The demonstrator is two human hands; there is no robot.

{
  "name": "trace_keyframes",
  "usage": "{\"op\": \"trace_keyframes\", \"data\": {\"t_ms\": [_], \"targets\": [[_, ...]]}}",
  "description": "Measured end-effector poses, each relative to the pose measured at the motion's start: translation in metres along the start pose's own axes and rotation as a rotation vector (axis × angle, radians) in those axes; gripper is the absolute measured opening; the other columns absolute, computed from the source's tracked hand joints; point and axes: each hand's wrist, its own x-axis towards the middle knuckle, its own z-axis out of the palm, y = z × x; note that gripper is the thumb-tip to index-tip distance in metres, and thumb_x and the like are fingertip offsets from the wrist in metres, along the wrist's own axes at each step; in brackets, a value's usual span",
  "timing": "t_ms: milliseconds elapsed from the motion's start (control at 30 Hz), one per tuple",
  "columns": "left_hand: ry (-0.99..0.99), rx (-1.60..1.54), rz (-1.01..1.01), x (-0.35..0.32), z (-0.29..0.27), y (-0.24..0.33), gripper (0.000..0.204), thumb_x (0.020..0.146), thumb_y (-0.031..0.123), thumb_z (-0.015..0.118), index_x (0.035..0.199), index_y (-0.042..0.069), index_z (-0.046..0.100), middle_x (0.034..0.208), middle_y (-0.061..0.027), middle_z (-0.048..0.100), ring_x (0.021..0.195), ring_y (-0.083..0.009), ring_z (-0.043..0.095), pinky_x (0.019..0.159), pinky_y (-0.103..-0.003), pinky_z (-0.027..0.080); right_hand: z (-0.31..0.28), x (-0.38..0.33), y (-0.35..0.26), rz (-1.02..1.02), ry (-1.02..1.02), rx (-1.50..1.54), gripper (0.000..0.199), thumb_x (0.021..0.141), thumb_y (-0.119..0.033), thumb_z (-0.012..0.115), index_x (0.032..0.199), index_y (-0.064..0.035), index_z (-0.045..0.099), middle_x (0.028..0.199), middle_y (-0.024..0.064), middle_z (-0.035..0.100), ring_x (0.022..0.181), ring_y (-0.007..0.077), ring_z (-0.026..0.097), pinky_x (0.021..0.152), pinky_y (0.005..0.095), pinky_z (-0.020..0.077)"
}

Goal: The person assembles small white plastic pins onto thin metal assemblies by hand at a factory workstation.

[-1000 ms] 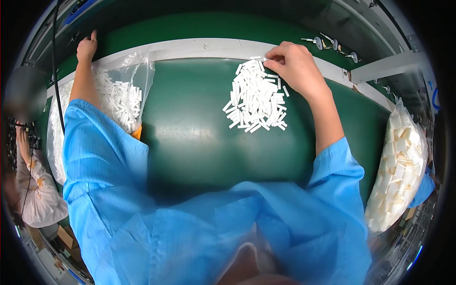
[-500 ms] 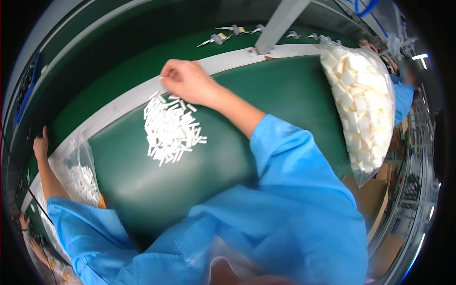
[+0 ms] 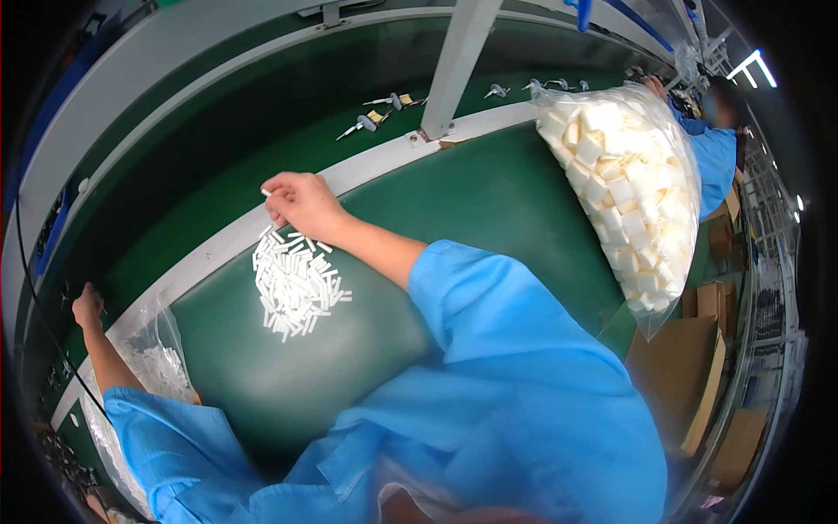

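My right hand [image 3: 304,205] is over the pale rail, thumb and fingers pinching a short white tube [image 3: 266,193] that juts out at the fingertips. Just below it, a loose pile of similar white tubes [image 3: 297,288] lies on the green work surface [image 3: 367,349]. At the far left my left hand [image 3: 88,306] reaches past the rail over the green belt. Its fingers look closed around something small, too dark and small to name. Beside that forearm stands a clear bag [image 3: 161,358] with more white pieces in it.
A large clear bag of cream-white blocks [image 3: 628,201] stands at the right. Small grey metal parts with yellow tags [image 3: 375,115] lie on the far belt. A white post [image 3: 458,70] rises from the rail. Cardboard boxes [image 3: 676,375] and a co-worker's blue sleeve [image 3: 717,170] are farther right.
The view has tilted and shifted. My right hand has turned so the white tube shows at its fingertips, above the rail. My left hand remains at the far left, its thumb no longer sticking up.
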Motion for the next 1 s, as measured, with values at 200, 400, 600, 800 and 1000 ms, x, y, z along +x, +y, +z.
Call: {"op": "trace_keyframes", "data": {"t_ms": [200, 400, 600, 800, 1000], "targets": [[-0.665, -1.277, 0.002, -0.123, 0.133, 0.127, 0.023, 0.095, 0.005, 0.046, 0.113, -0.009, 0.053, 0.117, -0.0228, 0.056, 0.114, -0.0336, 0.053, 0.103, -0.044, 0.044, -0.015, -0.001, 0.009, 0.018, 0.103, -0.107, 0.017, 0.083, -0.005, 0.062, 0.097, 0.0055, 0.064, 0.078, 0.0107, 0.066, 0.066, 0.0132, 0.063, 0.060, 0.0247, 0.0530], [-1.081, -1.111, -0.059, -0.313, 0.235, 0.182, 0.030, 0.096, 0.008, 0.044, 0.121, -0.008, 0.043, 0.116, -0.0236, 0.055, 0.095, -0.0243, 0.060, 0.080, -0.034, 0.052, -0.011, 0.001, 0.014, -0.155, 0.136, -0.160, 0.013, 0.081, -0.006, 0.067, 0.090, 0.0027, 0.067, 0.072, 0.0066, 0.066, 0.063, 0.0109, 0.060, 0.060, 0.0245, 0.0499], [-1.252, -1.255, -0.072, -0.388, 0.270, 0.165, 0.020, 0.099, 0.014, 0.038, 0.108, -0.004, 0.043, 0.102, -0.0180, 0.059, 0.071, -0.0150, 0.051, 0.059, -0.026, 0.043, -0.008, 0.007, 0.011, -0.113, 0.057, -0.118, 0.014, 0.082, -0.010, 0.068, 0.089, 0.0024, 0.066, 0.072, 0.0030, 0.064, 0.061, 0.0066, 0.057, 0.055, 0.0229, 0.0476], [-1.153, -1.568, -0.231, -0.362, 0.257, 0.158, 0.018, 0.098, 0.011, 0.031, 0.101, -0.003, 0.043, 0.087, -0.0136, 0.055, 0.057, -0.0113, 0.038, 0.049, -0.023, 0.030, -0.008, 0.011, 0.008, -0.011, 0.081, -0.033, 0.016, 0.081, -0.013, 0.069, 0.088, 0.0019, 0.068, 0.070, 0.0054, 0.066, 0.057, 0.0090, 0.059, 0.053, 0.0220, 0.0484], [-1.213, -1.519, -0.210, -0.393, 0.260, 0.164, 0.016, 0.098, 0.010, 0.034, 0.097, -0.003, 0.043, 0.088, -0.0145, 0.055, 0.057, -0.0122, 0.036, 0.049, -0.024, 0.031, -0.009, 0.005, 0.002, 0.057, -0.015, -0.084, 0.019, 0.084, -0.011, 0.067, 0.097, 0.0034, 0.065, 0.077, 0.0033, 0.064, 0.064, 0.0070, 0.056, 0.057, 0.0192, 0.0455]]}}
